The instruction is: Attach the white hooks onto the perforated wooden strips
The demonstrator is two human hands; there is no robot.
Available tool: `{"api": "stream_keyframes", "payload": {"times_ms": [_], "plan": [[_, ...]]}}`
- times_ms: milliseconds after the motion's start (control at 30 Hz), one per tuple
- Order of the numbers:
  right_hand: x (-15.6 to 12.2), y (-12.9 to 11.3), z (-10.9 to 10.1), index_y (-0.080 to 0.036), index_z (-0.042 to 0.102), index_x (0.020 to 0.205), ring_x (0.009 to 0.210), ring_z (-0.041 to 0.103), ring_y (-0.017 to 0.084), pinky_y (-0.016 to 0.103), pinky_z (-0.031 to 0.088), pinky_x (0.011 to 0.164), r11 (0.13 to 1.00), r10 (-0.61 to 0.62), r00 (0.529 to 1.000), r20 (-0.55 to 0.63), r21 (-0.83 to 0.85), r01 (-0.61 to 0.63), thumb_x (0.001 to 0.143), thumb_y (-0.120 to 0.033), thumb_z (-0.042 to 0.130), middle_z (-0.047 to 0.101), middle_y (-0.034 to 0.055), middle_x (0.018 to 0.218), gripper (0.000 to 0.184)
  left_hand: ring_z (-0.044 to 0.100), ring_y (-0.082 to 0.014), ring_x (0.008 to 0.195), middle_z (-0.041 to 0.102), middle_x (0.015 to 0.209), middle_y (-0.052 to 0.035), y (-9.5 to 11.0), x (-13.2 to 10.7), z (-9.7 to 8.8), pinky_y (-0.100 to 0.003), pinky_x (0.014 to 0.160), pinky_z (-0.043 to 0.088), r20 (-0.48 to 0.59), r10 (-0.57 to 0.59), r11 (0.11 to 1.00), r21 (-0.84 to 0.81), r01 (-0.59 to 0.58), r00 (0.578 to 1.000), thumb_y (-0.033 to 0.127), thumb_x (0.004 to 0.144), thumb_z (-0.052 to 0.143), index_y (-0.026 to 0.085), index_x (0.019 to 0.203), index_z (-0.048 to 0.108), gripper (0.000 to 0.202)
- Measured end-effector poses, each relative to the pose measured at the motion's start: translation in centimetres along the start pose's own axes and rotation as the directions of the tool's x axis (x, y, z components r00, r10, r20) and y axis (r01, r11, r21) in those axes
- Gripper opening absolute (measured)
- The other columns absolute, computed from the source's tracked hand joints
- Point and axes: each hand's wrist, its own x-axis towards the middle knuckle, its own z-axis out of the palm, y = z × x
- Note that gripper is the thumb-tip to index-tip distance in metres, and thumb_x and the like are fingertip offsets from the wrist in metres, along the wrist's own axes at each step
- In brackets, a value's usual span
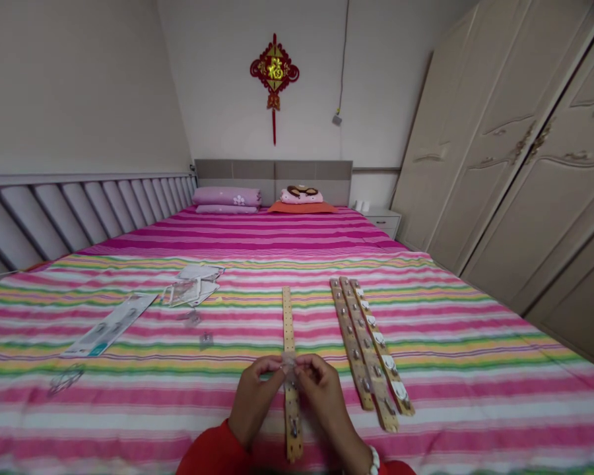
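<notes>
My left hand (pixel 258 393) and my right hand (pixel 323 392) meet over a narrow wooden strip (pixel 288 323) with rows of small holes. Between their pinched fingertips is a small clear adhesive hook (pixel 289 361), partly hidden by the fingers. Whether it touches the wood I cannot tell. Nearer to me, a metal hook (pixel 294 427) on a clear pad sits on the same strip. Loose on the bedspread to the left lie a clear hook pad (pixel 206 340) and another clear piece (pixel 192 318).
Three wooden strips carrying hooks lie side by side at right, one with white hooks (pixel 389 363). At left are a long hook package (pixel 109 326), some opened packets (pixel 194 287) and a wire loop (pixel 67 377). Everything rests on a striped bedspread (pixel 178 409); a wardrobe (pixel 539 218) stands at right.
</notes>
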Motion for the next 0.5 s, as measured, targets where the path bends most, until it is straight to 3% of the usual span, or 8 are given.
{"api": "stream_keyframes", "payload": {"times_ms": [100, 200, 333, 400, 500], "plan": [[0.2, -0.3, -0.2, -0.019, 0.072, 0.076, 0.07, 0.059, 0.019, 0.027, 0.045, 0.062, 0.985, -0.12, 0.992, 0.047, -0.12, 0.125, 0.074, -0.033, 0.065, 0.067, 0.0044, 0.073, 0.016, 0.065, -0.021, 0.077, 0.071, 0.077, -0.0066, -0.2, 0.2, -0.1, -0.032, 0.076, 0.051, -0.008, 0.044, 0.999, 0.019, -0.044, 0.999, 0.04, 0.064, 0.067, 0.018, 0.06, 0.063, 0.023], [0.7, -0.5, -0.5, -0.021, 0.073, 0.079, 0.075, 0.058, 0.019, 0.028, 0.045, 0.065, 0.943, -0.226, 0.968, 0.108, -0.227, 0.245, 0.078, -0.022, 0.056, 0.064, 0.0045, 0.076, 0.017, 0.065, -0.0181, 0.069, 0.068, 0.071, -0.0031, -0.6, 0.3, 0.0, -0.03, 0.068, 0.052, -0.003, 0.062, 0.998, 0.024, -0.062, 0.998, 0.039, 0.066, 0.067, 0.019, 0.068, 0.061, 0.021], [1.3, -0.7, -0.9, -0.021, 0.072, 0.085, 0.076, 0.055, 0.019, 0.029, 0.043, 0.07, 0.878, -0.299, 0.933, 0.2, -0.325, 0.351, 0.08, -0.013, 0.05, 0.061, 0.0034, 0.075, 0.024, 0.064, -0.0152, 0.063, 0.067, 0.077, -0.0015, -1.1, 0.4, 0.0, -0.028, 0.062, 0.053, 0.003, 0.039, 0.999, 0.022, -0.039, 0.999, 0.038, 0.065, 0.068, 0.017, 0.102, 0.061, 0.043], [1.6, -0.9, -0.9, -0.021, 0.071, 0.086, 0.079, 0.054, 0.019, 0.029, 0.042, 0.071, 0.851, -0.323, 0.919, 0.227, -0.354, 0.387, 0.08, -0.011, 0.049, 0.06, 0.0032, 0.075, 0.025, 0.064, -0.0157, 0.067, 0.068, 0.081, -0.0024, -1.0, 0.4, -0.1, -0.029, 0.065, 0.053, 0.023, 0.068, 0.995, 0.069, -0.07, 0.997, 0.039, 0.069, 0.066, 0.018, 0.116, 0.058, 0.053], [1.7, -1.4, -0.9, -0.021, 0.07, 0.088, 0.082, 0.054, 0.019, 0.03, 0.042, 0.074, 0.83, -0.331, 0.904, 0.271, -0.372, 0.415, 0.081, -0.009, 0.047, 0.06, 0.0035, 0.077, 0.027, 0.065, -0.0185, 0.082, 0.071, 0.09, -0.005, -0.5, 0.5, -0.6, -0.031, 0.075, 0.053, 0.088, 0.176, 0.966, 0.176, -0.189, 0.98, 0.04, 0.077, 0.06, 0.023, 0.11, 0.066, 0.037]]}}
